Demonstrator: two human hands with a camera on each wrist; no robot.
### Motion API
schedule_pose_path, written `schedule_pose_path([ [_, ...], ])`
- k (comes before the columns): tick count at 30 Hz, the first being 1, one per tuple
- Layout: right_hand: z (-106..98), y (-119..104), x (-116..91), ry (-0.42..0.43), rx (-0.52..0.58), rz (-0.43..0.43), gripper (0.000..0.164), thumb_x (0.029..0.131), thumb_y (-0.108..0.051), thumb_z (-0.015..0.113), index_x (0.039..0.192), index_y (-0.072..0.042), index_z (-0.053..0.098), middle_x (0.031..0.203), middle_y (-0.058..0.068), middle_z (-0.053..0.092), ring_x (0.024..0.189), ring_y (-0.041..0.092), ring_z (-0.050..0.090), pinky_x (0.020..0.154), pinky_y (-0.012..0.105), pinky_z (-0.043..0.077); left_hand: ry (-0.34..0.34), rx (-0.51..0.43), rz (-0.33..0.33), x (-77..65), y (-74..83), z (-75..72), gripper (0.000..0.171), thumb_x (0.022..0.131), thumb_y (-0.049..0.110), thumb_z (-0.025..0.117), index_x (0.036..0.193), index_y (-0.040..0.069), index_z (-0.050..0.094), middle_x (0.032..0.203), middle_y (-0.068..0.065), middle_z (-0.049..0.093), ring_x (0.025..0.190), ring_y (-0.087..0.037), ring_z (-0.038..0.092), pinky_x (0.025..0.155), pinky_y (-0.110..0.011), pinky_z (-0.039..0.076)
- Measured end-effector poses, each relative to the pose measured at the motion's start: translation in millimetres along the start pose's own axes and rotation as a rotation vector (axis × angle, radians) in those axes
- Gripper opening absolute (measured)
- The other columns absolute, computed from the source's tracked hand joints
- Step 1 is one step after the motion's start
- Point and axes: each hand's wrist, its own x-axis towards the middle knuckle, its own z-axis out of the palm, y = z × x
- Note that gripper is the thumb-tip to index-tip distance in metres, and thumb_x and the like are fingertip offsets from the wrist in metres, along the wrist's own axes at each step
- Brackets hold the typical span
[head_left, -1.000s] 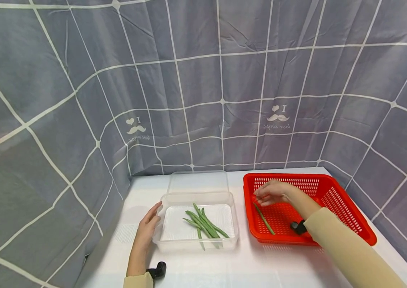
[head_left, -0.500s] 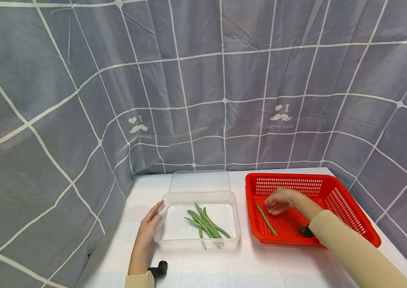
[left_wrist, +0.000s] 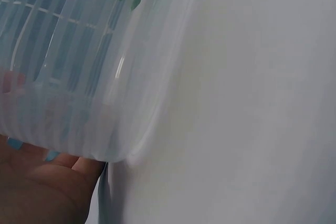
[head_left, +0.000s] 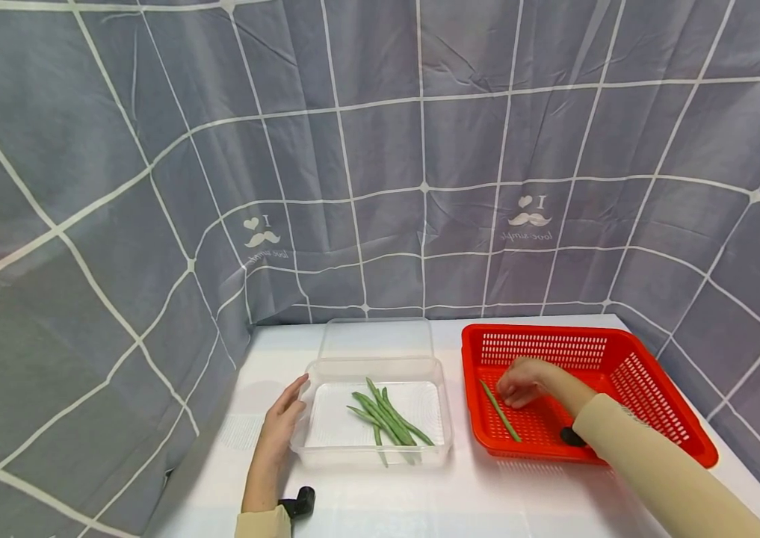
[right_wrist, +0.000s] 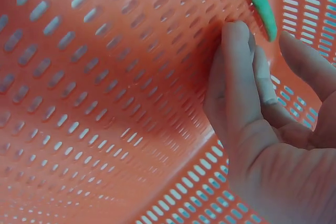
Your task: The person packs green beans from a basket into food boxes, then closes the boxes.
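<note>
My left hand point(head_left: 276, 430) lies along the left wall of a clear plastic container point(head_left: 326, 422), its loosely bent fingers against the outside. In the left wrist view that hand point(left_wrist: 47, 187) shows under the ribbed wall. A small bunch of green beans point(head_left: 386, 418) rests inside the container. Down in a red plastic basket point(head_left: 544, 432), my right hand point(head_left: 527, 381) hovers just right of a single green bean point(head_left: 501, 412). The right wrist view shows the thumb apart from the bent fingers of this hand point(right_wrist: 262, 119), the bean point(right_wrist: 260, 3) beyond them, and nothing held.
A clear flat lid point(head_left: 376, 340) lies behind the container. Both containers stand on a white table point(head_left: 366, 504), the basket to the right. A grey curtain with white lines point(head_left: 380, 157) encloses the table's back and sides.
My right hand has moved from above the bean's far end, near the basket's left wall, to lower down and right of the bean. My left hand stays at the container.
</note>
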Motion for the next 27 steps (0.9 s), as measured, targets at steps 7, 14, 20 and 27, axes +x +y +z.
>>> schedule_pose_path([
  [7, 8, -6, 0, 0.070, -0.092, -0.006, 0.016, 0.093, -0.010, 0.075, 0.078, -0.005, 0.071, 0.066, -0.001, 0.064, 0.060, 0.009, 0.066, 0.065, 0.027, 0.064, -0.006, 0.002, 0.001, -0.3, 0.4, -0.8, 0.056, 0.105, 0.017, 0.049, 0.160, 0.027, 0.048, 0.176, -0.016, 0.028, 0.163, -0.047, 0.022, 0.127, -0.073, 0.020],
  [14, 19, -9, 7, 0.108, -0.148, -0.022, 0.020, 0.088, -0.007, 0.078, 0.070, -0.006, 0.069, 0.061, 0.000, 0.062, 0.055, 0.010, 0.062, 0.059, 0.027, 0.062, -0.015, -0.004, 0.001, -0.6, -1.6, -0.8, 0.057, 0.105, 0.017, 0.049, 0.161, 0.026, 0.046, 0.176, -0.017, 0.027, 0.163, -0.048, 0.021, 0.126, -0.073, 0.020],
  [20, 27, -11, 10, 0.151, -0.198, -0.004, 0.023, 0.085, -0.005, 0.080, 0.069, -0.007, 0.063, 0.062, 0.001, 0.060, 0.055, 0.012, 0.060, 0.060, 0.030, 0.063, -0.018, -0.001, 0.011, -2.8, -1.9, -1.0, 0.057, 0.105, 0.016, 0.049, 0.161, 0.026, 0.047, 0.176, -0.017, 0.027, 0.163, -0.048, 0.020, 0.126, -0.074, 0.020],
  [27, 31, -12, 12, 0.189, -0.226, -0.017, 0.022, 0.083, 0.002, 0.078, 0.068, -0.004, 0.062, 0.061, 0.002, 0.062, 0.058, 0.015, 0.062, 0.063, 0.035, 0.064, -0.016, -0.014, 0.020, -3.0, -1.4, -1.6, 0.057, 0.105, 0.014, 0.049, 0.160, 0.025, 0.048, 0.176, -0.017, 0.027, 0.164, -0.046, 0.020, 0.127, -0.073, 0.019],
])
